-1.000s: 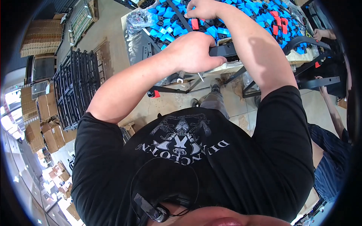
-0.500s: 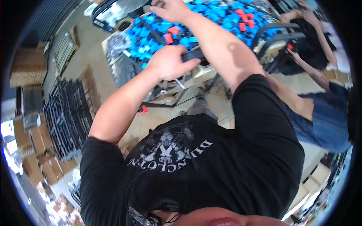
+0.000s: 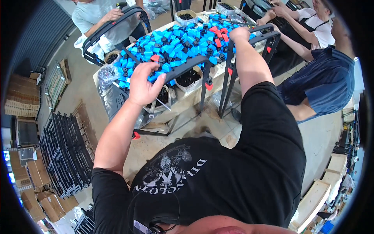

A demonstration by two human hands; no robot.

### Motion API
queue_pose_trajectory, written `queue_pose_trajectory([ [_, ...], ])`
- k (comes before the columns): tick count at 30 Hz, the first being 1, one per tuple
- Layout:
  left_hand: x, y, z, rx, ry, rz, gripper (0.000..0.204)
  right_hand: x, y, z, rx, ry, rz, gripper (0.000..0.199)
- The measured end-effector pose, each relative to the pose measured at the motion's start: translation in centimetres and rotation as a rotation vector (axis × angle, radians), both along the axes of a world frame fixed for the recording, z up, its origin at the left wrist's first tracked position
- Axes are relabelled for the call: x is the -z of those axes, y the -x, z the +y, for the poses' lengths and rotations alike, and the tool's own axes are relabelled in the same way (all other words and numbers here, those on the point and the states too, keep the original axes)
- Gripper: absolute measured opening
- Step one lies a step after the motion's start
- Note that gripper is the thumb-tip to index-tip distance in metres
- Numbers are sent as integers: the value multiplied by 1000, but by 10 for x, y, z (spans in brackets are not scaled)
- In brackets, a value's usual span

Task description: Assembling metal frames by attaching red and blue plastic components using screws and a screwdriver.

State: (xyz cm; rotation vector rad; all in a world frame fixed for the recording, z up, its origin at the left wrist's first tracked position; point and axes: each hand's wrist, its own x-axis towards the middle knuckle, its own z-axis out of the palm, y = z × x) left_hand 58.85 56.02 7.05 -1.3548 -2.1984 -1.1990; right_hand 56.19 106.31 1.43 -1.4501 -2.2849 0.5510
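Note:
My left hand [image 3: 146,84] grips the near end of a black U-shaped tubular frame [image 3: 185,67] at the table's front edge, thumb apart from the fingers. A red clip [image 3: 209,84] sits on this frame's leg. My right hand [image 3: 240,35] reaches to the right side of a heap of blue plastic pieces [image 3: 177,43], beside a second black tubular frame [image 3: 230,54]. Its fingertips are mostly hidden, so what they hold cannot be made out. Several red pieces [image 3: 221,35] lie in the heap just left of that hand.
The pale table [image 3: 181,103] bears tubs of small black parts [image 3: 189,78]. Across it a person in a light shirt [image 3: 91,19] handles another black frame [image 3: 117,23]. People stand at right, one in a navy shirt [image 3: 319,84]. Stacked black frames [image 3: 64,152] and cardboard boxes [image 3: 37,171] stand left.
My right hand has moved from the far left of the heap to its right side. My left hand has shifted left along the table edge. The view now takes in more of the table.

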Motion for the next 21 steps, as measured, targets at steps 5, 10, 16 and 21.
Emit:
queue_pose_trajectory([
  [5,-12,-18,-5,-109,69,198,31,-4,10,-7,-6,161,-114,101],
  [10,-42,-58,36,-105,-18,300,29,-23,-39,-14,139,296,142,101],
  [16,-39,-101,167,101,-44,-98,24,0,-86,21,111,590,548,61],
  [21,-11,-78,304,64,178,-504,41,8,-113,22,144,556,677,15],
])
